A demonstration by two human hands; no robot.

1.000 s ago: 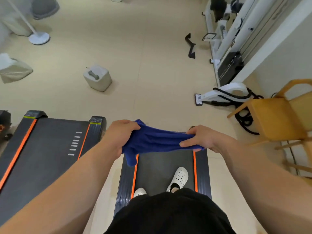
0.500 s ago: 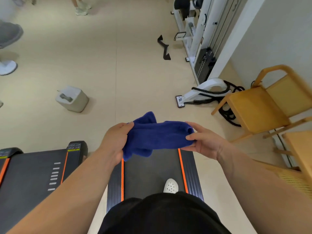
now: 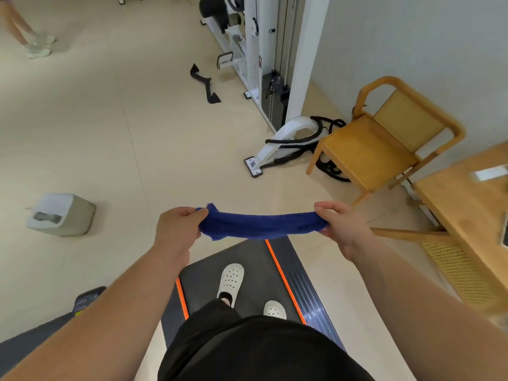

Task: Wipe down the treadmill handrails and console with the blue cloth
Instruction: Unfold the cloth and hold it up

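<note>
Head view: I've got the blue cloth (image 3: 261,226) stretched between left hand (image 3: 176,232) and right hand (image 3: 346,232), curled fingers (image 3: 189,211) pinching each end, above the treadmill deck (image 3: 247,255). Handrails and console seem out of frame; a slack pinch drops it underfoot.

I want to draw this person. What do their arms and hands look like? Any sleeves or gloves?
Both arms are bare up to the picture's edge: no sleeves show. The left hand and right hand wear no gloves, and I see no watch, ring or bracelet. Lower down are black clothes and white shoes with holes.
</note>
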